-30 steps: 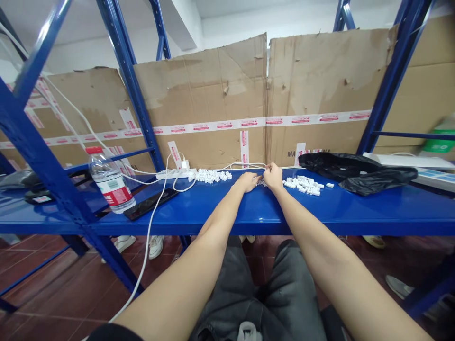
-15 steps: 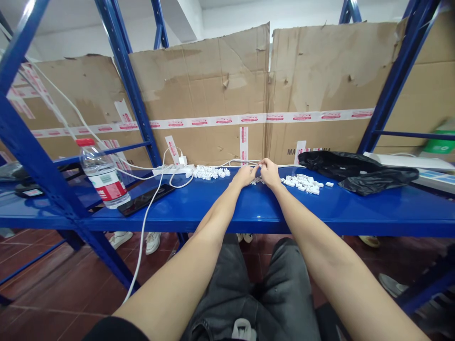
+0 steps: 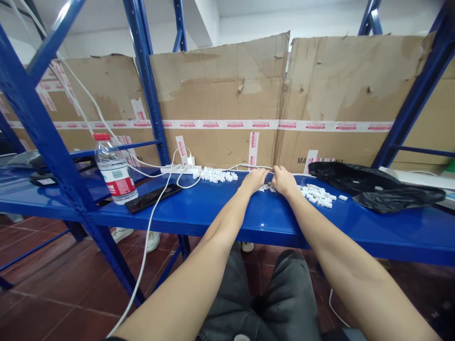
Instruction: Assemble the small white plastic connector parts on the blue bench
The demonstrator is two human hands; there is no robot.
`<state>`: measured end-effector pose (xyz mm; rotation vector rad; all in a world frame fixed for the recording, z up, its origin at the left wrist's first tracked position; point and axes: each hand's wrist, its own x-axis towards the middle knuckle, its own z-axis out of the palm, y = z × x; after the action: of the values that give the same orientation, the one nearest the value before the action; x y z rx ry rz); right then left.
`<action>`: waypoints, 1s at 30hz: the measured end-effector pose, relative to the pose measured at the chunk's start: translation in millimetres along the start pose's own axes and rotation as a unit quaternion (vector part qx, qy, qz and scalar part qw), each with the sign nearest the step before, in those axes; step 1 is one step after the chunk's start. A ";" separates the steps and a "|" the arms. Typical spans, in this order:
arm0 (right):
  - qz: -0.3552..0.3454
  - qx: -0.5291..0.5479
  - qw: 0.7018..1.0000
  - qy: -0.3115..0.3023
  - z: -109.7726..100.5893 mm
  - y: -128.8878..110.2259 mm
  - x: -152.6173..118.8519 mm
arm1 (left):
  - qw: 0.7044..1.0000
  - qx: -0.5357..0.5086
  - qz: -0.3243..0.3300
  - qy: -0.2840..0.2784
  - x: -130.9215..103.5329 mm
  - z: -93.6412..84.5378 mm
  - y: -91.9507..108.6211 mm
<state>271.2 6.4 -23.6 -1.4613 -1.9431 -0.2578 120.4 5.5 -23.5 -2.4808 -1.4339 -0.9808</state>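
Note:
My left hand is over the back of the blue shelf, its fingers closed together toward the right. Close beside it, my right hand has its fingers curled in, pointing away from me. Anything held in either hand is too small or hidden to make out. Between and just below the hands lies a scatter of tiny white pieces. A heap of small white plastic parts sits left of my left hand. Right of my right hand lies a pile of white rectangular pieces.
A water bottle and a black phone stand and lie at left, near a white power strip and cable. A black plastic bag lies at right. Cardboard walls the back; blue posts flank it.
My hands, which met fingertip to fingertip, now have a small gap between them. The whole view has swung a little, so things sit further right in the picture.

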 end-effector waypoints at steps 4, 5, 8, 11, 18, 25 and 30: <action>0.001 -0.073 0.997 -0.014 -3.9 -1.7 0.8 | 0.999 0.032 0.009 -0.004 -1.1 -2.0 4.1; -0.002 -0.082 0.997 -0.017 -4.3 -1.6 1.6 | 0.999 0.040 0.010 -0.005 -1.1 -2.4 4.8; -0.011 -0.083 0.996 -0.020 -4.0 -0.1 4.4 | 0.998 0.060 0.006 -0.002 -1.2 -3.7 6.0; -0.019 -0.084 0.996 -0.023 -3.0 1.8 6.7 | 0.997 0.075 0.000 0.001 -1.4 -5.6 6.8; -0.045 -0.087 0.995 -0.031 -1.1 5.8 10.8 | 0.996 0.088 0.001 -0.008 -2.9 -8.7 10.1; -0.057 -0.073 0.996 0.004 -0.4 4.1 8.6 | 0.998 0.061 0.007 0.014 -4.8 -8.6 9.4; -0.090 -0.033 0.995 0.032 -2.7 -6.8 -1.1 | 0.999 0.031 0.018 0.035 -14.6 -14.0 4.8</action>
<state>266.3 1.8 -20.7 -1.3044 -2.0333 -0.4477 112.6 -13.4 -19.9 -2.3943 -1.3737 -0.9910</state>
